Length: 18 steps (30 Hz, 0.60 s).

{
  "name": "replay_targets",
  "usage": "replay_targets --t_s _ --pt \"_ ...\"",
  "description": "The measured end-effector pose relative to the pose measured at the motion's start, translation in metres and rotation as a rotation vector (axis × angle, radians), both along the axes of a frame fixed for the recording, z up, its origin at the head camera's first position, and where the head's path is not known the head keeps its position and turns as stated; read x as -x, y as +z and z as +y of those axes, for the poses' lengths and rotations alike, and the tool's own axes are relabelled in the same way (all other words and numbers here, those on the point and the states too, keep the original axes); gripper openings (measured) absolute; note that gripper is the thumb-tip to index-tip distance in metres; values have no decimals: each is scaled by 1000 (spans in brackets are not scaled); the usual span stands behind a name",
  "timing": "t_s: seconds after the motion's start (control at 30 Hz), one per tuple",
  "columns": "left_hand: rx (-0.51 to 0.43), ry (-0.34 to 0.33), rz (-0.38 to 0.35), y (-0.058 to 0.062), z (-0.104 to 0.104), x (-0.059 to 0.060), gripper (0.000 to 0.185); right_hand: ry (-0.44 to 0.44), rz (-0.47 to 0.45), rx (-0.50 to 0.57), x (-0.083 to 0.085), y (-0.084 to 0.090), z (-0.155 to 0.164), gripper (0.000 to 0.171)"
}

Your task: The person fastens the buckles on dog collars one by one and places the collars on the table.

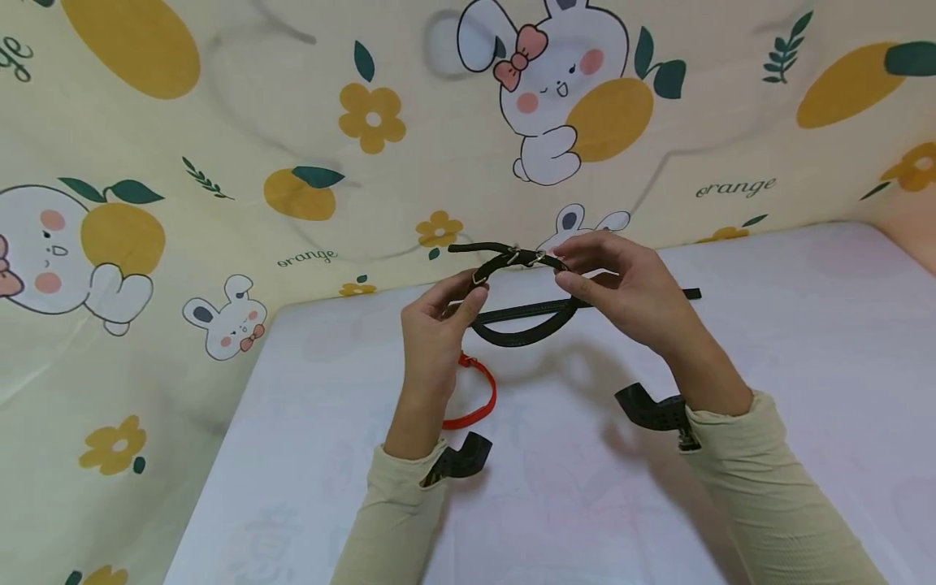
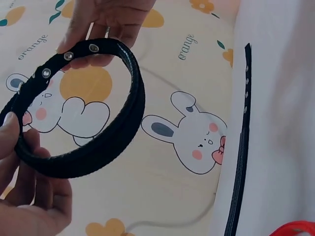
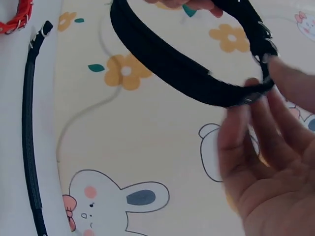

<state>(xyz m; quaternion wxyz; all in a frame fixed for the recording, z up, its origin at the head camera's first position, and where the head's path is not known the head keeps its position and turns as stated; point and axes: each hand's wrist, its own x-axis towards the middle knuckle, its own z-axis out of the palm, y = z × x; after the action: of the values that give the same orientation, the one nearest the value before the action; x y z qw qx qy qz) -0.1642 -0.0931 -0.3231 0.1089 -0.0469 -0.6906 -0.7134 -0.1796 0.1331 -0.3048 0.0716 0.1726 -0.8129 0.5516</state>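
A black collar (image 1: 522,329) looped into a ring is held in the air above the white table (image 1: 768,341). My left hand (image 1: 439,325) pinches its left side near the metal buckle (image 1: 480,276). My right hand (image 1: 621,284) pinches the top right of the loop by the strap end. In the left wrist view the black collar (image 2: 98,142) shows its studded holes and my left hand (image 2: 24,187) grips its lower edge. The right wrist view has the black collar (image 3: 182,69) blurred, with my right hand (image 3: 266,147) on its right end.
A second black strap (image 1: 629,299) lies flat on the table behind the hands; it also shows as the strap (image 2: 241,142) and the strap (image 3: 29,142). A red collar (image 1: 478,398) lies by my left wrist. A cartoon rabbit cloth (image 1: 292,146) hangs behind.
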Motion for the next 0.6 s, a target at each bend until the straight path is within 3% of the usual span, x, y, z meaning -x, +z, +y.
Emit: replay_targets --t_s 0.23,0.47,0.6 --pt "248 19 100 -6 4 -3 27 28 52 -82 -3 -1 -3 33" --pt "383 -3 203 -10 11 -6 25 38 80 -115 -8 -3 -9 29" --pt "461 -12 273 -12 14 -7 23 63 167 -103 -10 -6 -14 27"
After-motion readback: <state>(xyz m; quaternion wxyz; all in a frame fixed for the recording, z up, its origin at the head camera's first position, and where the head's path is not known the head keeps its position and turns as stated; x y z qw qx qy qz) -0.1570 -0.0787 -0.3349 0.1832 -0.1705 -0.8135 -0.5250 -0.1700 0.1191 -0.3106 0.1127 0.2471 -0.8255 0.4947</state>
